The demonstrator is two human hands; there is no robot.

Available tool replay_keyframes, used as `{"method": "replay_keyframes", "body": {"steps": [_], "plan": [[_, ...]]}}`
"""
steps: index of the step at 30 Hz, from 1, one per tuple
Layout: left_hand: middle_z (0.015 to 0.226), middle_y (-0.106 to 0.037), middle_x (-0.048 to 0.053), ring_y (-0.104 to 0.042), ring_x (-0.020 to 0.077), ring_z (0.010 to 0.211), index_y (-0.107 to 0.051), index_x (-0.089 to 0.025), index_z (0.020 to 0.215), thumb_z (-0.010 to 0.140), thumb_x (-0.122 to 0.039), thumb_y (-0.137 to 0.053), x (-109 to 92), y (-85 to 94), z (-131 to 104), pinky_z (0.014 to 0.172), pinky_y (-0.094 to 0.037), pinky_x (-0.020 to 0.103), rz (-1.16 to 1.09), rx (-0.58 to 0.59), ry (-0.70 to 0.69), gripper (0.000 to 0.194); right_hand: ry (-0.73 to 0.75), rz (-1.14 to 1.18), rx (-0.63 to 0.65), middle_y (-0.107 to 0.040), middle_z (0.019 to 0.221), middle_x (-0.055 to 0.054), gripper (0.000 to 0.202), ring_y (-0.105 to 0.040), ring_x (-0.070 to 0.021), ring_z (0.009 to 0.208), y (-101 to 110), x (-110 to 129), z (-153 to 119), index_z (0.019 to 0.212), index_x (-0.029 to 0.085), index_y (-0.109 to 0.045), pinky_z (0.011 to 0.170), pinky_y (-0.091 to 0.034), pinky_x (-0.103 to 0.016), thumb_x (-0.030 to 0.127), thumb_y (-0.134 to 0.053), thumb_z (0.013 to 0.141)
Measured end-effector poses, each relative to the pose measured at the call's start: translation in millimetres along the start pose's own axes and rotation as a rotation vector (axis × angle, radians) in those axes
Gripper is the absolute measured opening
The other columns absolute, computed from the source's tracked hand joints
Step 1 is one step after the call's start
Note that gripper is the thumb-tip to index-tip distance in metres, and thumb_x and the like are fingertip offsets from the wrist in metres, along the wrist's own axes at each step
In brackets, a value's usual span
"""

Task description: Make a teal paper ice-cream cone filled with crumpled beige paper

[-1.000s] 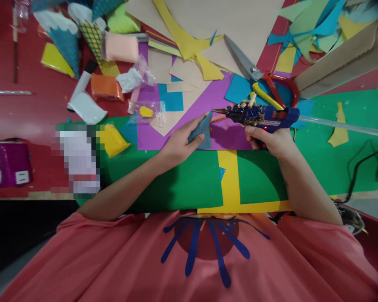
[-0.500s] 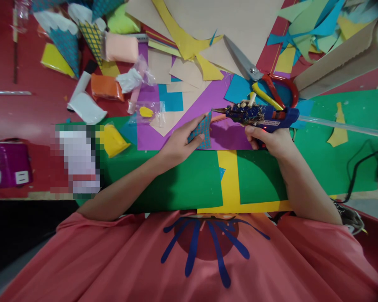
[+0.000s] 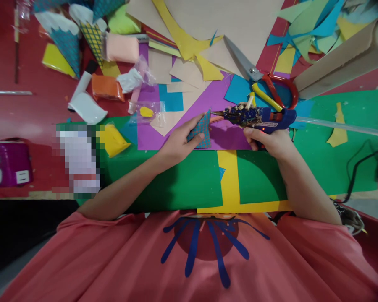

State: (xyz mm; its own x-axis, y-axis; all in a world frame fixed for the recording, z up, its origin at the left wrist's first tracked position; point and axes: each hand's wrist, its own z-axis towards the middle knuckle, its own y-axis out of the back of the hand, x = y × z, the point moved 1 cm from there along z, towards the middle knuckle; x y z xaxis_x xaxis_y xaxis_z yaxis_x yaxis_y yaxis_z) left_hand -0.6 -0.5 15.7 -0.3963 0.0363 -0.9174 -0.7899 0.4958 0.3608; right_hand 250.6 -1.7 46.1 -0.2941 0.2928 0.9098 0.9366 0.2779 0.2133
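Observation:
My left hand (image 3: 179, 144) is closed on a small blue cone (image 3: 203, 133) patterned with a grid of lines, its wide edge facing right. My right hand (image 3: 271, 140) grips a dark blue glue gun (image 3: 264, 116) with a clear glue stick (image 3: 343, 126) running out of its back. The gun's nozzle points left, and its tip is at the upper right edge of the cone. Both hands are over the purple sheet (image 3: 229, 136). Behind the gun lie large scissors (image 3: 250, 69) with red and yellow handles.
Finished-looking cones (image 3: 66, 44) and clay packets (image 3: 122, 48) lie at the upper left. A cardboard roll (image 3: 343, 58) slants at the right beside paper scraps (image 3: 311, 25). Green sheets (image 3: 176, 180) cover the near side; a purple device (image 3: 11, 163) is at the far left.
The glue gun and my right hand have shifted slightly left, bringing the nozzle tip to the cone's edge. My left hand has hardly moved and still holds the cone.

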Motion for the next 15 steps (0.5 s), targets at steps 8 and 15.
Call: {"method": "replay_keyframes", "body": {"steps": [8, 15], "plan": [[0.153, -0.049, 0.011, -0.051, 0.0279, 0.138, -0.040, -0.013, 0.150, 0.094, -0.038, -0.050, 1.2, 0.0, 0.6, 0.118, -0.042, 0.043, -0.040, 0.018, 0.001, 0.062, -0.028, 0.012, 0.021, -0.052, 0.045, 0.003, 0.052, -0.046, -0.0079, 0.039, -1.0, -0.3, 1.7, 0.054, 0.022, -0.053, 0.041, -0.038, -0.026, 0.065, -0.080, 0.066], [0.154, -0.049, 0.011, -0.052, 0.0309, 0.137, -0.044, -0.017, 0.148, 0.092, -0.038, -0.054, 3.3, -0.1, 0.3, 0.116, -0.044, 0.049, -0.089, 0.003, 0.042, 0.061, -0.033, 0.004, 0.024, -0.052, 0.045, 0.002, 0.049, -0.045, -0.0088, 0.039, -2.3, -1.8, 1.4, 0.054, 0.022, -0.053, 0.040, -0.037, -0.027, 0.060, -0.080, 0.069]]}}
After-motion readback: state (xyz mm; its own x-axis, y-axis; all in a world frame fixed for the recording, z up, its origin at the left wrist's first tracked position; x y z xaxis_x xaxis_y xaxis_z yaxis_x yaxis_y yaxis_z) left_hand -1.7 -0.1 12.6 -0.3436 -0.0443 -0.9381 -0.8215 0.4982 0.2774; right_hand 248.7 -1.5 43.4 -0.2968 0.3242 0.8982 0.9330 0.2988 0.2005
